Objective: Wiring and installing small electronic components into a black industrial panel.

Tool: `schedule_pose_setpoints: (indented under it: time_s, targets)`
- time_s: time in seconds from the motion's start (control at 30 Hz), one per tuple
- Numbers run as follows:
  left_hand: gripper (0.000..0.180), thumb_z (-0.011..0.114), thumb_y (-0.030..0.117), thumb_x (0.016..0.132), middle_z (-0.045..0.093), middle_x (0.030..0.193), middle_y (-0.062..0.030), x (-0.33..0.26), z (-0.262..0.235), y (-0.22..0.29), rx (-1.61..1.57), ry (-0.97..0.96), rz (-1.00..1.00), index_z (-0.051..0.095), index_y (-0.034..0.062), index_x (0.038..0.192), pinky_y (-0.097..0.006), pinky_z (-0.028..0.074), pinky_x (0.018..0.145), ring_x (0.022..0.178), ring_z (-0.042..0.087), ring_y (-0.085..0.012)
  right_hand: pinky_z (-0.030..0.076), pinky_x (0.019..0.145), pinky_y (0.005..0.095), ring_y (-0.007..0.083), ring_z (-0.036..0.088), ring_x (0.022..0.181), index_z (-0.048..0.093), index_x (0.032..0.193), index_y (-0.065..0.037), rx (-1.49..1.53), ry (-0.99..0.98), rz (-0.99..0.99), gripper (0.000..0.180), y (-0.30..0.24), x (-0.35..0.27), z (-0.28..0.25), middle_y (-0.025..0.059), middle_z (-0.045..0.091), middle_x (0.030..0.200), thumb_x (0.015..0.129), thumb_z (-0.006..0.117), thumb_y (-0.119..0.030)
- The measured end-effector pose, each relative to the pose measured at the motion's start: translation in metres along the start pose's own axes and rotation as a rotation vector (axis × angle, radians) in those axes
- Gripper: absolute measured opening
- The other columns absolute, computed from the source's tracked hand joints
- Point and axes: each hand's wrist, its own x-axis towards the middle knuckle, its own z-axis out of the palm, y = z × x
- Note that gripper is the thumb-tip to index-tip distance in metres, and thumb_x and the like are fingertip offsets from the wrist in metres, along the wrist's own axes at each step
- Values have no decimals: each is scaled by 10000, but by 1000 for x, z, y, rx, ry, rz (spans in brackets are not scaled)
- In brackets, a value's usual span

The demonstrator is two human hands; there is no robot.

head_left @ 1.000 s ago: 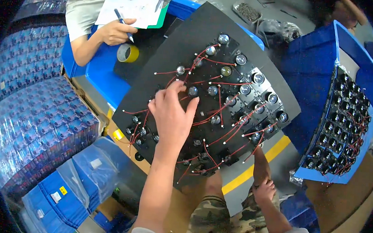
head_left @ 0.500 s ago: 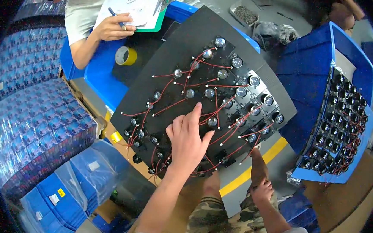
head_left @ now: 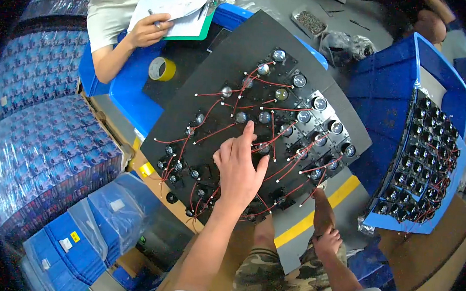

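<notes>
A black board [head_left: 239, 54] lies tilted in front of me, studded with small round silver-faced parts [head_left: 319, 103] joined by red wires [head_left: 212, 133]. My left hand [head_left: 239, 170] lies on the board's middle, fingers apart, its index finger stretched to a part near the centre; it holds nothing. My right hand [head_left: 328, 242] sits below the board's lower edge against my bare leg, fingers curled, with nothing visible in it. My knee in camouflage shorts [head_left: 256, 271] is beneath the board.
A blue crate [head_left: 393, 92] at right holds another board of the same parts [head_left: 426, 164]. Another person [head_left: 117, 18] writes on a clipboard [head_left: 172, 3] at top left, beside a yellow tape roll [head_left: 161, 68]. Blue wrapped packs [head_left: 38, 148] are stacked at left; a yellow floor line [head_left: 314, 219] runs below.
My left hand has slid down and to the right across the board, from its upper left part to its middle, and now points its index finger forward. My right hand has stayed put.
</notes>
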Motion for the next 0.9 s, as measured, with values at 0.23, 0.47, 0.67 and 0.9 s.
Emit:
schedule_pose_setpoints:
  time_s: [0.23,0.47,0.67,0.9]
  targets:
    - [835,754,160,717,570,1070,-18,6,3,1,6,42,-61,305,72,1416,-438,294,932,1019,473,-243,405,917,434,314,473,1126,264,1410,-47,1,-74,14,921,0,-3,-15,171,427,1236,747,657,-552]
    - [822,755,169,721,559,1049,-24,7,8,9,-8,50,-93,317,90,1412,-446,290,936,1017,472,-249,408,928,446,316,479,1130,259,1423,-67,14,-79,5,906,-2,-3,-16,176,422,1278,769,633,-570]
    - [796,716,101,695,578,1136,-81,16,-33,10,-159,-1,-28,340,75,1396,-425,327,961,1045,492,-270,414,919,454,318,458,1139,281,1393,-53,56,-94,31,881,1,3,-10,176,416,1295,764,649,-547]
    - [595,572,120,809,587,1186,-125,108,-60,-49,-171,73,-82,380,66,1369,-414,347,980,1126,518,-298,422,912,444,316,473,1134,332,1371,-54,46,-83,-9,792,-2,-4,-29,161,426,1289,794,622,-513]
